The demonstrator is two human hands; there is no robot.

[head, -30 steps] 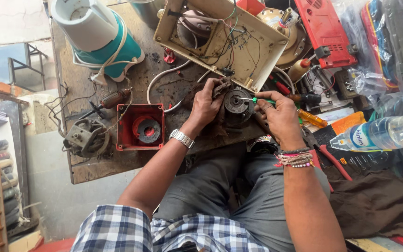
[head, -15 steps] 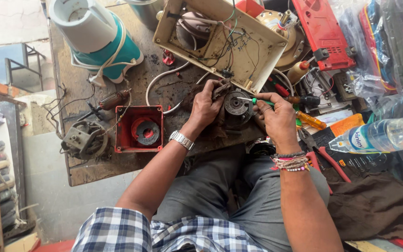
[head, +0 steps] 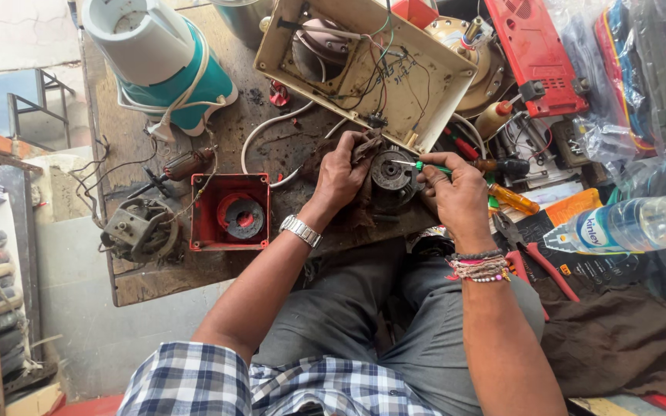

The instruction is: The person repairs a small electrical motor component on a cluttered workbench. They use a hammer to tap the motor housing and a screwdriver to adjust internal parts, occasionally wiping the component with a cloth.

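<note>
A small dark round motor (head: 391, 176) lies on the worn wooden workbench (head: 156, 281), partly wrapped in a dirty brown rag (head: 364, 204). My left hand (head: 341, 173) grips the motor and rag from the left side; a metal watch sits on that wrist. My right hand (head: 456, 192) holds a green-handled screwdriver (head: 425, 166) with its tip on the top of the motor. Beaded bracelets ring the right wrist.
An open cream appliance base (head: 364, 65) with wires lies just behind the motor. To the left are a red square housing (head: 229, 212), a bare motor (head: 136, 227) and a white-and-teal appliance (head: 163, 58). Right: a red casing (head: 529, 50), screwdrivers, pliers (head: 533, 254), plastic bottle (head: 634, 223).
Both hands stay on the motor. The screwdriver tip has shifted slightly on its top and the fingers have adjusted a little.
</note>
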